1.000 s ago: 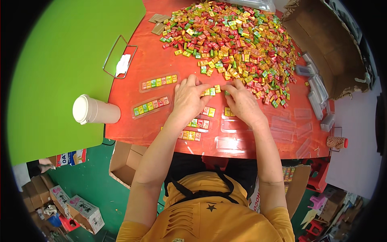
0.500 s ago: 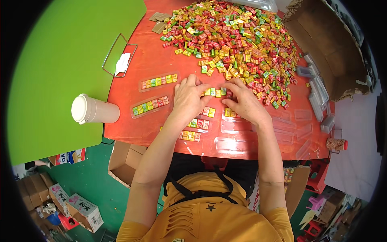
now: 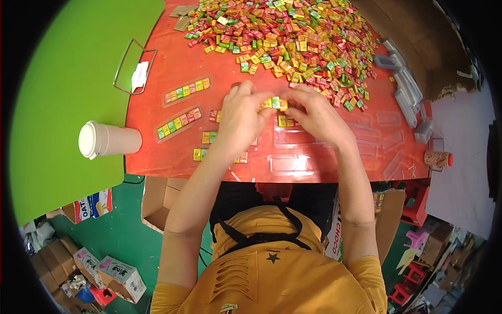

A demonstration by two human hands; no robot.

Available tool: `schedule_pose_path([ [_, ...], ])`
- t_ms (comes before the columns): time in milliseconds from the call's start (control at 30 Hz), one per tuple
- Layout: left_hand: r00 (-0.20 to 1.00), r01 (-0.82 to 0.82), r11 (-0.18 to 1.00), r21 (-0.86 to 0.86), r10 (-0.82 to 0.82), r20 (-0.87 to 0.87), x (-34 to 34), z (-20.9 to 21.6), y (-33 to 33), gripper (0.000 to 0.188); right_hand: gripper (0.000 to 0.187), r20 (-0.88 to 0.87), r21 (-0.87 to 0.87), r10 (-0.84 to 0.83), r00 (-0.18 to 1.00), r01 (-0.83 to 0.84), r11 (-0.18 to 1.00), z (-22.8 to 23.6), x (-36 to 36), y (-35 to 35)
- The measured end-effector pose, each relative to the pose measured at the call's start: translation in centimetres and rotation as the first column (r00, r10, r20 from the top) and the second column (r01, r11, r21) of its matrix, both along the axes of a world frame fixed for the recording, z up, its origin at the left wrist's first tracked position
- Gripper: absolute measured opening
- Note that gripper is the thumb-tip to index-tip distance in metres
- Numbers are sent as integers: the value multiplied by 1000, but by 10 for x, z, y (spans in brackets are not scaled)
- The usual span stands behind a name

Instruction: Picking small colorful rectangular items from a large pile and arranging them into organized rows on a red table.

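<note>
Between my two hands is a short row of small wrapped candies, yellow and green ones side by side. My left hand pinches its left end with thumb and fingers. At the other end, the fingertips of my right hand are closed on the row. Just below, a clear plastic tray holds a few yellow candies at its left end. Left of my hands lie two clear trays with full candy rows, an upper one and a lower one. My left forearm partly covers more rows.
A big heap of loose candies covers the far side of the red table. Clear trays lie nearby, with stacked ones at right. A white cup stands left, a cardboard box far right, a pellet jar below it.
My hands have drawn closer together and squeezed the candy row from both ends; it looks raised and slightly tilted. The whole view has shifted a little, moving the table upward in the picture.
</note>
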State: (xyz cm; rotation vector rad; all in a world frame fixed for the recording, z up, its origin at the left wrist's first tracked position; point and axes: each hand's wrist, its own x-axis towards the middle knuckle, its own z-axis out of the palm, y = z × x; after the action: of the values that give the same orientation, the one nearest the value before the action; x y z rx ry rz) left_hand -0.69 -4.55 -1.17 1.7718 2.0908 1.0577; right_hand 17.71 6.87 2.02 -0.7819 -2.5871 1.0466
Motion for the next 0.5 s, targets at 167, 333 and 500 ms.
schedule_pose_path([
  [167, 997, 46, 997, -56, -50, -58, 40, 12, 0, 34, 31, -38, 7, -178, 983, 178, 984, 5, 35, -13],
  [333, 992, 104, 993, -54, -108, -72, 59, 23, -13, 35, 29, -86, 60, -152, 985, 157, 986, 14, 62, -32],
  [500, 982, 167, 983, -78, -173, -81, 81, 16, -25, 38, 31, -41, -22, -215, 976, 215, 976, 5, 82, -54],
])
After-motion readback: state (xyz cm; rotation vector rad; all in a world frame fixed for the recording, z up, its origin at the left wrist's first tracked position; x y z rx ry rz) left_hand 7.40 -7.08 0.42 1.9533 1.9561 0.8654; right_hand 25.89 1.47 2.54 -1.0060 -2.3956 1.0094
